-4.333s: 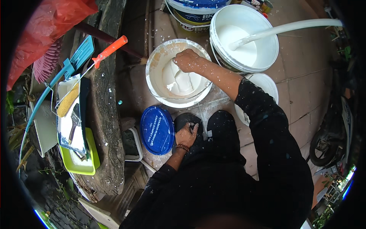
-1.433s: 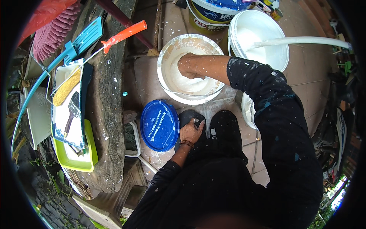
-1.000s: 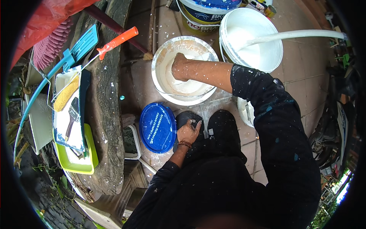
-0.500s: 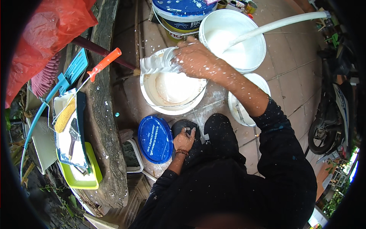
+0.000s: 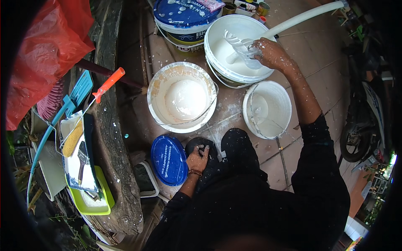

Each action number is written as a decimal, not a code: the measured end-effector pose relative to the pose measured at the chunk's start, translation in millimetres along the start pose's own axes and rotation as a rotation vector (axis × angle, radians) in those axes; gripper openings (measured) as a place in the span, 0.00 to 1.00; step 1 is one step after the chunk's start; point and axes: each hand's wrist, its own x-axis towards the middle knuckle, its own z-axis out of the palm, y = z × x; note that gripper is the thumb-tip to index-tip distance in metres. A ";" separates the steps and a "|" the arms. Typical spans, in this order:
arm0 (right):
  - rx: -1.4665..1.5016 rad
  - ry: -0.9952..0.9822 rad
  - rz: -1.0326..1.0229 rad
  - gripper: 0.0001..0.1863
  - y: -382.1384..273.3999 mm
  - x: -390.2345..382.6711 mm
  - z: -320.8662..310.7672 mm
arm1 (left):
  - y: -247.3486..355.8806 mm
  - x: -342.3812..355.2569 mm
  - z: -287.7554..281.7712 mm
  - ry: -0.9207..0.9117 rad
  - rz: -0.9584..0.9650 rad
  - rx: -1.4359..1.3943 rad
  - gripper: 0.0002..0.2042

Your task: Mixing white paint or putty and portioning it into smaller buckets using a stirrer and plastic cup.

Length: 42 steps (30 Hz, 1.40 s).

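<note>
My right hand [image 5: 270, 54] is closed on a pale, ridged, paint-coated plastic scoop [image 5: 240, 48], tilted inside the upper right white bucket [image 5: 215, 62]. A long white tube [image 5: 305, 19] slants out of that bucket. Left of it stands a wide bucket [image 5: 155, 96] with white paint in the bottom and a stained inner wall. A smaller white bucket [image 5: 281, 108] stands below my right forearm. My left hand [image 5: 197, 159] rests with fingers apart on my dark-clad knee, beside a blue oval lid [image 5: 168, 159].
A weathered wooden slab [image 5: 117, 175] holds a paint tray [image 5: 88, 171] with roller [image 5: 73, 140] and brush, a green tray [image 5: 106, 201] and a blue tool [image 5: 81, 85]. Red plastic [image 5: 48, 50] hangs upper left. Lidded pails [image 5: 188, 12] stand behind. A motorcycle [image 5: 360, 125] stands at the right.
My right hand has lifted the scoop out of the wide bucket and carried it rightward into the bucket with the tube. The view has shifted slightly. My left hand stays on my knee.
</note>
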 end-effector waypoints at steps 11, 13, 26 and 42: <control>0.105 0.076 -0.084 0.18 26.4 -25.3 22.4 | 141.3 21.0 -73.3 0.276 0.687 -0.474 0.14; 0.131 0.080 -0.092 0.18 28.6 -23.2 26.1 | 181.6 47.3 -99.4 0.330 0.715 -0.529 0.17; -0.131 0.234 -0.167 0.11 -0.3 -37.4 19.7 | 313.9 138.4 -144.6 0.164 0.354 -0.334 0.25; -0.040 0.243 -0.410 0.19 44.9 -34.2 9.1 | 309.0 214.7 -160.9 -0.060 0.397 -0.227 0.14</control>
